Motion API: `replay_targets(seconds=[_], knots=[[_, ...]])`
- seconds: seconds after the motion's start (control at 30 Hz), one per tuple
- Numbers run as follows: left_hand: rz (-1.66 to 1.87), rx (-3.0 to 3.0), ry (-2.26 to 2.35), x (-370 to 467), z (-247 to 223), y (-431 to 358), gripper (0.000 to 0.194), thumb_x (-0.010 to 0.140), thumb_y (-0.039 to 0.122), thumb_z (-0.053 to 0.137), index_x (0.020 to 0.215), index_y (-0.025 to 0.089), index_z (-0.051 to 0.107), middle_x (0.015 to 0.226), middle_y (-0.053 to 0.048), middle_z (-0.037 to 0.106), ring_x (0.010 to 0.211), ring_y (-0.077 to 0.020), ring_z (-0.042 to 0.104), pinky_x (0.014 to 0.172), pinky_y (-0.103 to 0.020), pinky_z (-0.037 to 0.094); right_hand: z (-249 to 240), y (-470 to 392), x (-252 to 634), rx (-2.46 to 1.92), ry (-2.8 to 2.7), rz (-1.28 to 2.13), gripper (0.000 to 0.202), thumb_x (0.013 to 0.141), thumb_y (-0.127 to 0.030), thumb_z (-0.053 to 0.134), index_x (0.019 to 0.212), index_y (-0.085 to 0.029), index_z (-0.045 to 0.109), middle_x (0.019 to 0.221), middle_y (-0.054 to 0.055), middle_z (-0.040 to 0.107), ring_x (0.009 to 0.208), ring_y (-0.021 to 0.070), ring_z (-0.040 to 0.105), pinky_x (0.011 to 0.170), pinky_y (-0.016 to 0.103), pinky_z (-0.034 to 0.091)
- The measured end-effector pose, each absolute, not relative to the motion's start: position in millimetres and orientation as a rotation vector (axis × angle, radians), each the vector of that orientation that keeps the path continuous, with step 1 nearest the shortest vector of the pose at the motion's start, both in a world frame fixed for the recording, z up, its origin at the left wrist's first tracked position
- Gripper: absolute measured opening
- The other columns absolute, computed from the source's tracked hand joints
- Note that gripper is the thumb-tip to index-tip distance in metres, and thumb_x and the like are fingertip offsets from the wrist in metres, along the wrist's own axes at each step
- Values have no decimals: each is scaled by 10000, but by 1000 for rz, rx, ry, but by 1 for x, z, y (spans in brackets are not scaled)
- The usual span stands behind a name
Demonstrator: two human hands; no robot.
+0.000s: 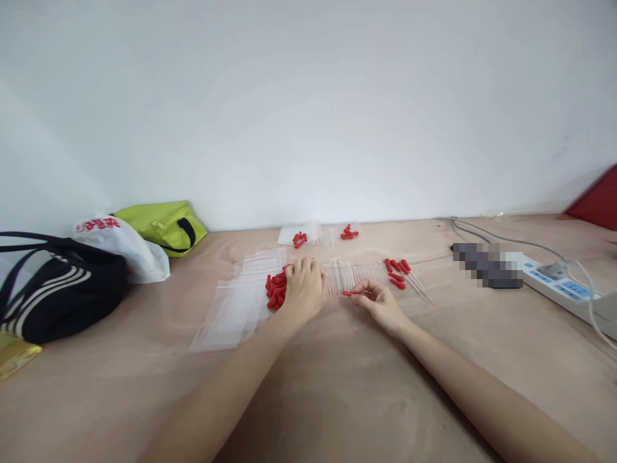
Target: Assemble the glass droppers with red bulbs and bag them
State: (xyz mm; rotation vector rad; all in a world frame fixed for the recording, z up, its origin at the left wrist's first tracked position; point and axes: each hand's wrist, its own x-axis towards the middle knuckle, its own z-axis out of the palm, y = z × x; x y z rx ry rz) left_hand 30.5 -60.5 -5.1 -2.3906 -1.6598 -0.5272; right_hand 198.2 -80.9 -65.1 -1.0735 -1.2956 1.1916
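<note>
My left hand (304,286) rests over the right side of a pile of red rubber pieces (276,290), its fingers curled down; what its fingertips hold, if anything, is hidden. In my right hand (378,303) a small red piece (348,293) is pinched between thumb and fingers, pointing left. Just beyond both hands lies a row of thin clear tubes (361,275). Several red pieces (396,280) sit at the row's right end, with thin clear sticks (418,285) slanting beside them. Flat clear zip bags (231,312) overlap left of the pile.
Two small bags with red pieces (299,240) (349,232) lie near the wall. At left stand a black bag (72,289), a white plastic bag (128,247) and a green bag (164,225). A power strip (554,283) with cables is at right.
</note>
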Motion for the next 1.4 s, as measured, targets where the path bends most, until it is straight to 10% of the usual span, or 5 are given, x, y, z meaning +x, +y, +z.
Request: replay_targets(seconds=[0.2,0.4,1.4], knots=[[-713,-2708,-1311,2,-34,-84,170,854,147,370,772,161,518,715,-23,611,693,-167,549,879,-417,247,-69,-84,195,-1093,-1384,1105,276,624,-376,677,748,-204,500,623,-35,538,544,102,490,527,248,395],[-876,-2736,-1167,-4,-46,-86,233,869,120,347,952,189,553,810,-19,658,736,-155,585,909,-403,224,-62,-86,197,-1070,-1842,690,128,766,-295,554,852,-230,623,808,32,636,771,169,553,733,333,415],[-991,-2704,-941,-8,-55,-82,282,847,67,357,961,186,585,820,-16,672,691,-131,576,790,-346,271,-63,-90,193,-788,-1981,597,197,837,-209,465,976,-194,605,884,63,633,801,129,587,722,257,472]])
